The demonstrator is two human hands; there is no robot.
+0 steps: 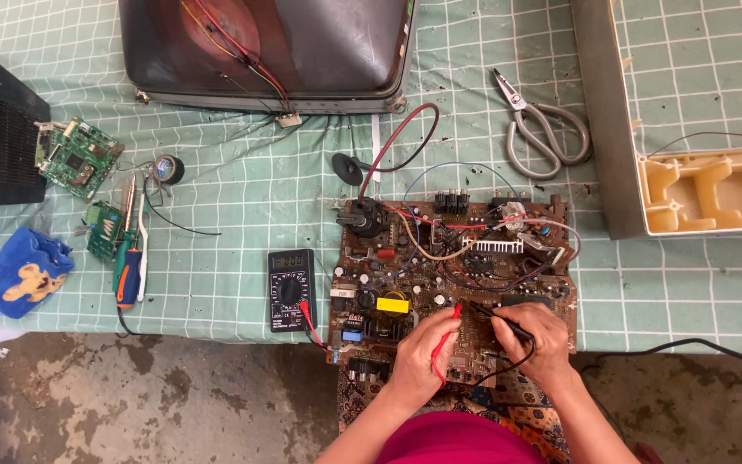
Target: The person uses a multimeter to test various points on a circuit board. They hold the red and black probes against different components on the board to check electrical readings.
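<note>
Brown circuit board [453, 275] lies at the table's near edge. Left hand [418, 352] pinches a red probe [446, 339] onto it; right hand [538, 339] pinches a black probe [504, 320], its tip seemingly touching the board. Left of the board sits a black multimeter [291, 288]; grey pliers [538, 129] lie farther off.

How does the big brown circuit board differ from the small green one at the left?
The brown circuit board is much larger than the green circuit board. The brown one lies under both hands, the left hand holding a red probe and the right hand a black probe; the green one lies untouched. Both rest on the green checked cloth.
</note>
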